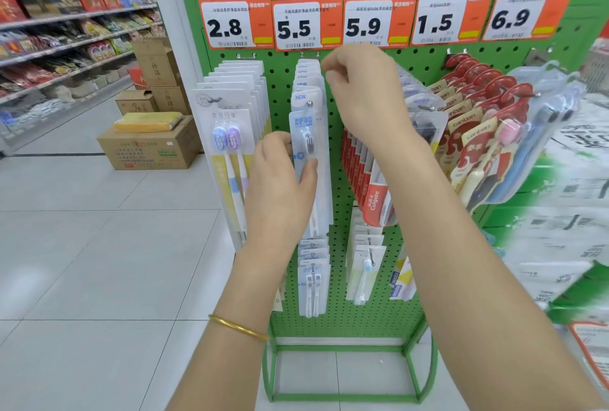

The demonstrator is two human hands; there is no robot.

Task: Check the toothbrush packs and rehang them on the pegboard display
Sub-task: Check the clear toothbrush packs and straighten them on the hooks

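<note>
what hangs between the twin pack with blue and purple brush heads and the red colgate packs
A row of white NEW toothbrush packs hangs there; the left hand holds the front pack. This shows in the head view.

Green pegboard (pixel 362 318) is pretty packed: toothbrush packs (pixel 230 120) hang in rows on hooks, red Colgate packs (pixel 374 199) mid-right, price tags (pixel 293 26) along the top.
</note>
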